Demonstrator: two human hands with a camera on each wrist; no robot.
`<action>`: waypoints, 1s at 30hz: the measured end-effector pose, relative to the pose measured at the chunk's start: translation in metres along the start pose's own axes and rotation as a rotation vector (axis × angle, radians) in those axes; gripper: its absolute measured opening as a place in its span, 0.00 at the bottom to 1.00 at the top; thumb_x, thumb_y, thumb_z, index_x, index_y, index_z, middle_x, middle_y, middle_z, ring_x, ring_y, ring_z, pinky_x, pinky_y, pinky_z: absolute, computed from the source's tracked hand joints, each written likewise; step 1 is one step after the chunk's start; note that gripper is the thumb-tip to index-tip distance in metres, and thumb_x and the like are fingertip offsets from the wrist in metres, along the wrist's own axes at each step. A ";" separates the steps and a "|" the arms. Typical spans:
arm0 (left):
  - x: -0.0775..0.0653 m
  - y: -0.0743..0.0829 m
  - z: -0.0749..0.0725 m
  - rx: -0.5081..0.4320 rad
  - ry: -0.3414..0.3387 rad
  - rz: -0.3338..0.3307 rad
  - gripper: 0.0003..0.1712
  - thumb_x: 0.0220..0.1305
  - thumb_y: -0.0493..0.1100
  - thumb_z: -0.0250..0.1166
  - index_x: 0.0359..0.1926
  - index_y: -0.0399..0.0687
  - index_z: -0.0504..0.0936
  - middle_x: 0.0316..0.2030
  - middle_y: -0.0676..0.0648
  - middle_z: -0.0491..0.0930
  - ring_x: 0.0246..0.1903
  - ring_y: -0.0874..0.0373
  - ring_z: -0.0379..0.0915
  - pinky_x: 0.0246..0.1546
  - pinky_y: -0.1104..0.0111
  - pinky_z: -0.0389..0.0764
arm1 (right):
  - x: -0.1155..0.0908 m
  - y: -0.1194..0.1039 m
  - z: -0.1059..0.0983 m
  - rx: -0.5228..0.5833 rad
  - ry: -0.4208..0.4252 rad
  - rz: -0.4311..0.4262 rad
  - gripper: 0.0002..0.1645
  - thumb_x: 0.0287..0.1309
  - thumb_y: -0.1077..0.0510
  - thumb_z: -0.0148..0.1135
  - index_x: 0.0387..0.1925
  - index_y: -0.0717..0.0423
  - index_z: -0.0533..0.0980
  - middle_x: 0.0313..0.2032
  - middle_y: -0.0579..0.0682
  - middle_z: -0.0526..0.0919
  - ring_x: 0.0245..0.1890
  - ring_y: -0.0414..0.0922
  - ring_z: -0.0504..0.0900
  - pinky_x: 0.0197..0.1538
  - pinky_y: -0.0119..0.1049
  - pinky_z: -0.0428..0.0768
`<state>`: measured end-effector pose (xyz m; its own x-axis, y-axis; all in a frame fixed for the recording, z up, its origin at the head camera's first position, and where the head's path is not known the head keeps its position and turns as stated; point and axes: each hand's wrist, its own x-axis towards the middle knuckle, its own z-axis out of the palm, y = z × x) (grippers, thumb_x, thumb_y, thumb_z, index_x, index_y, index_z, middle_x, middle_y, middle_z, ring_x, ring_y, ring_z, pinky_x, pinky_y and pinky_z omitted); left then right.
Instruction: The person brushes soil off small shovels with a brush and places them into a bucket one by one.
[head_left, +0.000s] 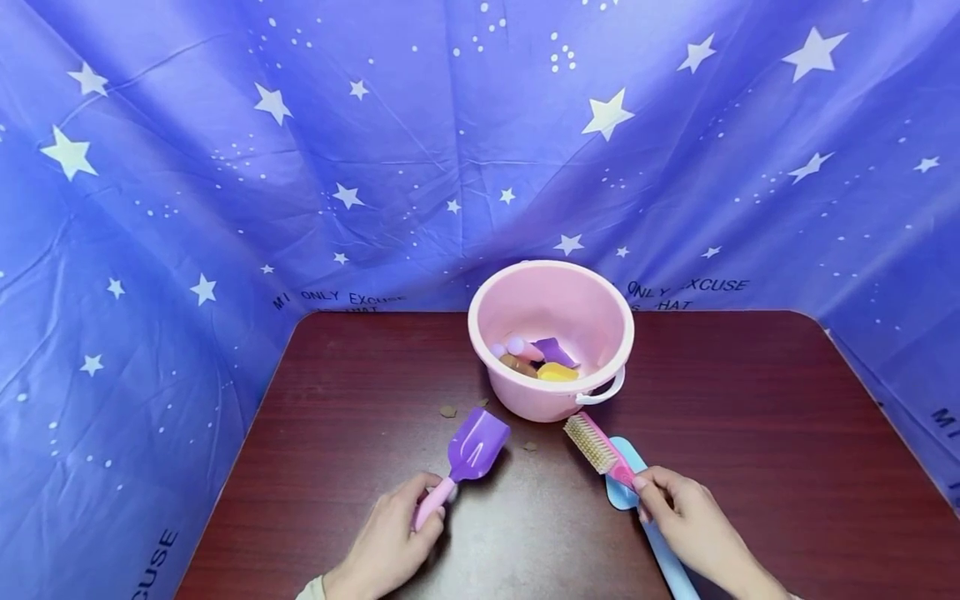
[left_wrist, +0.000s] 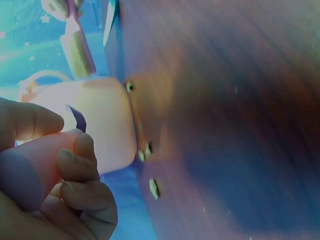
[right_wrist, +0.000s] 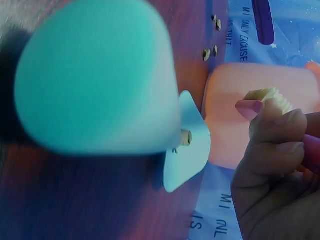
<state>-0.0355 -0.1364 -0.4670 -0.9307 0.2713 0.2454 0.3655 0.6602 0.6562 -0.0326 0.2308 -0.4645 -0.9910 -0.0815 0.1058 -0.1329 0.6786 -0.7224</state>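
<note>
My left hand (head_left: 393, 529) grips the pink handle of a toy shovel with a purple blade (head_left: 480, 442), held above the table with its blade toward the bucket. In the left wrist view, the fingers wrap the pink handle (left_wrist: 55, 155). My right hand (head_left: 690, 512) holds a pink brush (head_left: 596, 443), its pale bristles facing left. Beneath that hand lies a light blue long-handled toy shovel (head_left: 626, 492). A pink bucket (head_left: 536, 400) stands just beyond both tools. Small brown pieces (head_left: 447, 411) are scattered before it.
Inside the bucket are a yellow piece (head_left: 558, 372), a purple piece (head_left: 553, 352) and other toys. Its white handle (head_left: 602, 392) hangs on the right side. A blue star-printed cloth (head_left: 412, 167) surrounds the dark red table (head_left: 750, 400).
</note>
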 end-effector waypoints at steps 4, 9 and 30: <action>0.002 -0.003 -0.008 0.026 0.048 -0.041 0.18 0.48 0.35 0.68 0.41 0.59 0.79 0.24 0.65 0.69 0.22 0.71 0.64 0.24 0.74 0.67 | 0.000 0.001 -0.005 -0.019 0.022 -0.015 0.12 0.67 0.58 0.54 0.26 0.45 0.74 0.16 0.34 0.70 0.12 0.31 0.61 0.17 0.30 0.63; 0.005 -0.006 -0.016 0.059 0.101 -0.068 0.18 0.47 0.36 0.69 0.41 0.56 0.80 0.24 0.65 0.69 0.22 0.71 0.63 0.24 0.74 0.67 | -0.001 0.005 -0.012 -0.044 0.046 -0.019 0.10 0.66 0.59 0.55 0.29 0.46 0.76 0.17 0.34 0.71 0.13 0.30 0.62 0.17 0.29 0.63; 0.035 -0.002 -0.054 0.115 0.216 0.018 0.19 0.47 0.35 0.67 0.43 0.51 0.79 0.25 0.62 0.69 0.22 0.68 0.64 0.23 0.73 0.67 | 0.000 0.016 -0.046 -0.171 0.060 0.082 0.11 0.68 0.52 0.52 0.34 0.50 0.77 0.19 0.39 0.73 0.14 0.34 0.65 0.18 0.31 0.65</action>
<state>-0.0698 -0.1659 -0.4212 -0.9011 0.1359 0.4117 0.3701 0.7356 0.5674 -0.0338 0.2754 -0.4442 -0.9952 0.0199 0.0956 -0.0421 0.7959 -0.6039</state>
